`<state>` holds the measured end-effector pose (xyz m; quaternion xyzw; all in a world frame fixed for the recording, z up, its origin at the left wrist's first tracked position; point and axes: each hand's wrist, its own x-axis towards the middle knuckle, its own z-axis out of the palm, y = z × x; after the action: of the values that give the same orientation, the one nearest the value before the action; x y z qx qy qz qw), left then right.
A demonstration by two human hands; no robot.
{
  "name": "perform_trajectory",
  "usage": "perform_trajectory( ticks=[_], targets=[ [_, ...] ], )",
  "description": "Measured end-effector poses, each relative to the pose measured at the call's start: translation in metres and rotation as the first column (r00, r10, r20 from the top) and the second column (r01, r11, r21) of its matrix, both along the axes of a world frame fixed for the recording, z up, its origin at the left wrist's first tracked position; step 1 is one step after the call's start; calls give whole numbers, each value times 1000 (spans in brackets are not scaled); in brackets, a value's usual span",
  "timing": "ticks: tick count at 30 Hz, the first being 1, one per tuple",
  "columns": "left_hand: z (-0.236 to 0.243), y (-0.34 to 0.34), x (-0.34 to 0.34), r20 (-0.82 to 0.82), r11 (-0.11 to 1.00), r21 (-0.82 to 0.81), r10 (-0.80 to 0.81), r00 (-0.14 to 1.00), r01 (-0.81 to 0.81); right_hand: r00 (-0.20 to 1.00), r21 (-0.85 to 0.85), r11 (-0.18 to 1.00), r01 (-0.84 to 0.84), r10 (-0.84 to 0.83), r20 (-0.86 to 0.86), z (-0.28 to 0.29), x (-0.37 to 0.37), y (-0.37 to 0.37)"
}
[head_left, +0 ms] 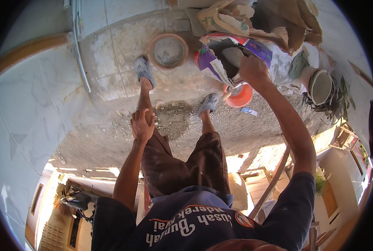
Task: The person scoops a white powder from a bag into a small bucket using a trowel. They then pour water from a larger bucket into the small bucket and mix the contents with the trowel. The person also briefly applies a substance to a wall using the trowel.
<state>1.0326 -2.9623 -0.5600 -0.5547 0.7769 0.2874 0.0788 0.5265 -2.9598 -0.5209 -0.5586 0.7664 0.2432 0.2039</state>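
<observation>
My right hand (254, 70) is closed at the mouth of a torn purple, white and red sack (209, 65). The grey rounded blade of a trowel (233, 56) shows beside that fist, inside the sack; its handle is hidden by my fingers. Dark grey powder lies around the blade. Just below the sack stands an orange bucket (239, 97), partly covered by the sack's edge. My left hand (143, 125) rests on my left leg near the knee, fingers loosely spread and holding nothing.
A round clay-coloured basin (185, 51) with grey material inside stands beside my left foot. Behind the sack is a torn brown paper sack (226, 17). A pale bucket (320, 87) and plants are at the right. Wet grey grit (174, 119) lies between my legs; a metal pipe (81, 58) runs at the left.
</observation>
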Motion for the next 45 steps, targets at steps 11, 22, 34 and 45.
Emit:
perform_trajectory(
  ticks=[11, 22, 34, 45],
  targets=[
    [-4, 5, 5, -16, 999, 10, 39, 999, -39, 875, 367, 872, 325, -424, 232, -86, -17, -28],
    [0, -4, 2, 31, 999, 48, 6, 999, -7, 968, 216, 967, 131, -172, 182, -103, -19, -3],
    [-2, -3, 1, 26, 1000, 20, -13, 1000, 12, 999, 167, 985, 37, -39, 4, -99, -1, -27],
    [7, -17, 1, -45, 1000, -11, -1, 999, 1, 995, 46, 997, -67, 70, -69, -192, -45, 21]
  ],
)
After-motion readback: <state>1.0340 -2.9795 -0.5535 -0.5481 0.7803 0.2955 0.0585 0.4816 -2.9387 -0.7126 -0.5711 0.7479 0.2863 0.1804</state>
